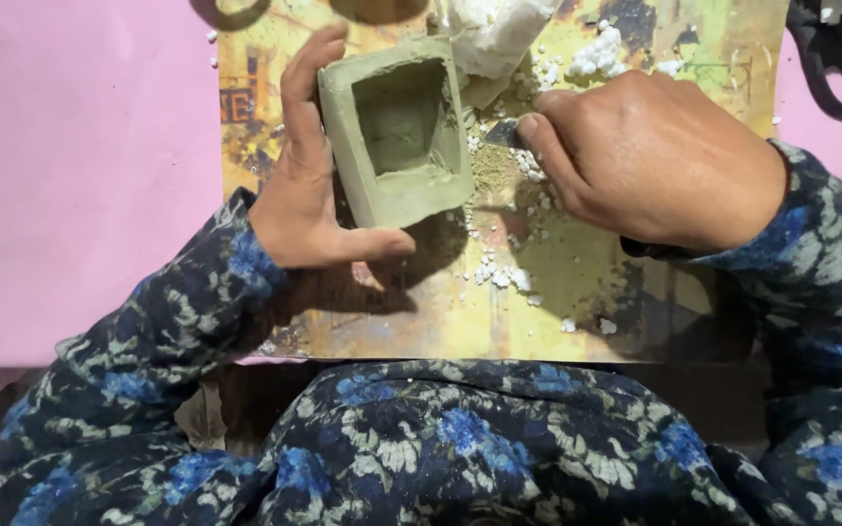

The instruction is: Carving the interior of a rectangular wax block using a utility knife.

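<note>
Left hand [306, 190], fingers held together and extended upward along the left wall of a square, hollow greenish clay vessel [398, 129], with the thumb bent across below the vessel's near edge, so that the piece is cradled between fingers and thumb. Right hand [650, 156], curled closed, pinching a small dark blade-like tool [503, 133] between thumb and forefinger; the tool's tip lies just beside the vessel's right wall, and whether it touches the clay cannot be told. The vessel stands open side up on a worn, yellow printed sheet [557, 292], toward the sheet's upper left. White crumbs [501, 276] and fine greenish dust are scattered on the sheet to the right of and below the vessel. A white lump of material [495, 34] lies just behind the vessel at the upper edge of view, with more white fragments [600, 53] near it. The sheet rests on a pink surface [80, 175]. Both forearms wear dark sleeves [177, 312] with a blue and white floral print, matching the garment over the lap in the foreground.
</note>
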